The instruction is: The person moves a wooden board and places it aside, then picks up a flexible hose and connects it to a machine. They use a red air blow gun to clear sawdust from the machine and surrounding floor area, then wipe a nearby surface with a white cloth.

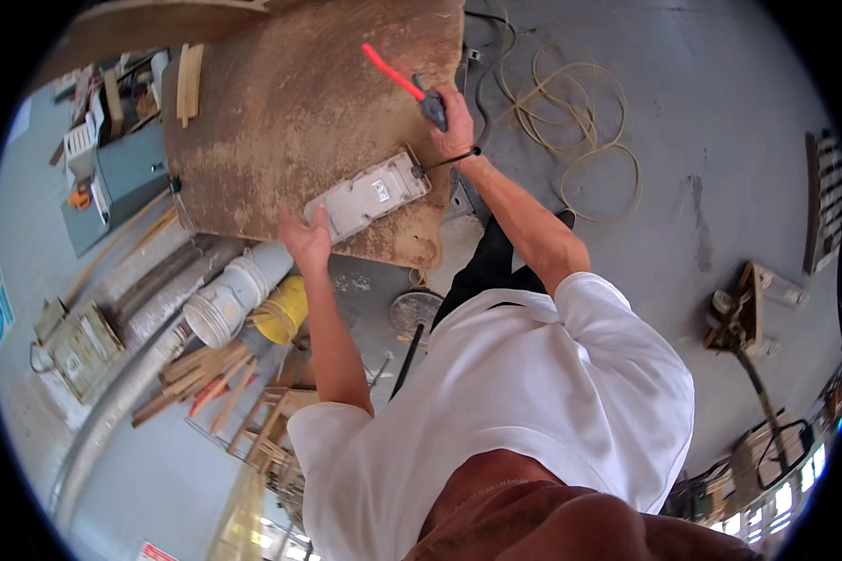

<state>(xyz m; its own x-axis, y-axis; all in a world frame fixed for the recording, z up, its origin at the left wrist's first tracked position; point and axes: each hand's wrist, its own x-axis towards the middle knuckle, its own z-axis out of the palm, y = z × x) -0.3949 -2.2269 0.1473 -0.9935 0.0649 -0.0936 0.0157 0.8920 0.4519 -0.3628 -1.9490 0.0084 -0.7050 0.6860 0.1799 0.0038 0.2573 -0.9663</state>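
A long beige rectangular housing point(370, 198) lies slantwise on the worn brown board point(290, 112), a small white label on its face. At its near left end is my left hand point(307, 238), thumb against the housing and fingers spread beside it. Beyond its other end my right hand point(455, 123) is closed around pliers point(432, 107) with a dark body and a long red arm pointing away to the left. Whether the pliers' jaws are open is not clear. A dark cable point(449, 162) leaves the housing's right end and crosses at my right wrist.
Coiled pale hose point(580, 122) lies on the grey floor right of the board. White buckets point(220, 304), a yellow bucket point(281, 310) and large pipes point(159, 285) are at the left. Wood strips point(189, 84) rest on the board's far left; a grey cabinet point(126, 173) stands beyond.
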